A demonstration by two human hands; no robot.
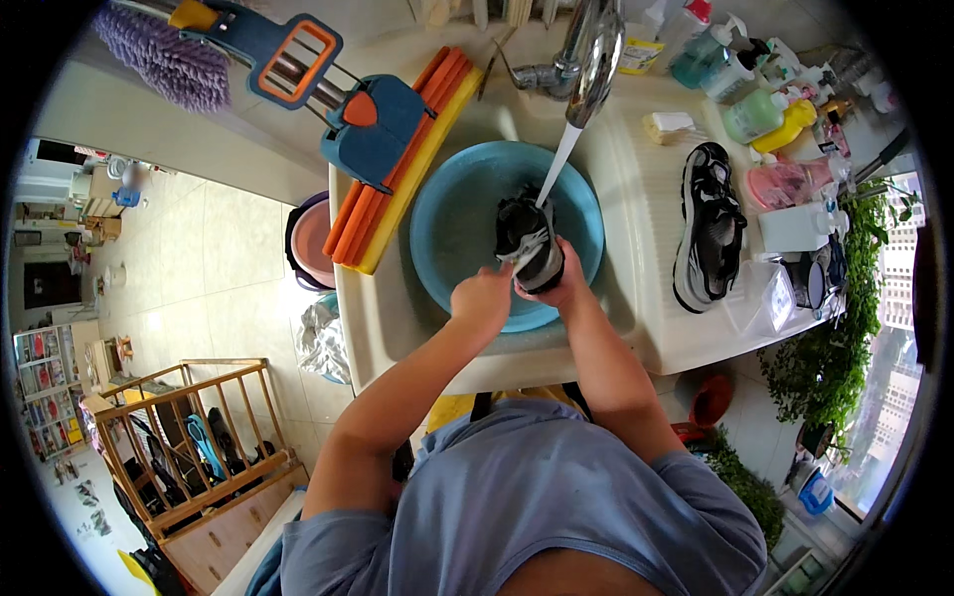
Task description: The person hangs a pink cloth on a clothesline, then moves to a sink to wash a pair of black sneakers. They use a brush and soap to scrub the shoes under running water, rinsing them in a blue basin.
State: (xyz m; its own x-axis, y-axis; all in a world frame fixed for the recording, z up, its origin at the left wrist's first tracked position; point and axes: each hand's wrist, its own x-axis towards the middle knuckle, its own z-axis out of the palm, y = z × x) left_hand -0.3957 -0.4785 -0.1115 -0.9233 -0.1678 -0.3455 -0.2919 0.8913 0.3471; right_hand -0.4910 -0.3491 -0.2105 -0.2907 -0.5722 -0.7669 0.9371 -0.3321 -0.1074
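Note:
Water from a chrome faucet (592,82) runs onto a black and grey shoe (528,231) above a blue plastic basin (428,216) that stands in a pale sink. My right hand (563,279) grips the shoe's lower end from the right and below. On its left side, my left hand (483,298) is closed at the shoe's edge, a finger touching it; whether it holds something small is hard to tell. Water lies in the basin. A similar black and grey shoe (710,227) rests on the ribbed counter to the right.
A sponge mop head (402,160) leans over the sink's left side. Beyond the second shoe stand several bottles (754,115) and a clear plastic container (771,298). A bar of soap (668,127) lies on the counter. Below left of the sink is a pink bucket (313,242).

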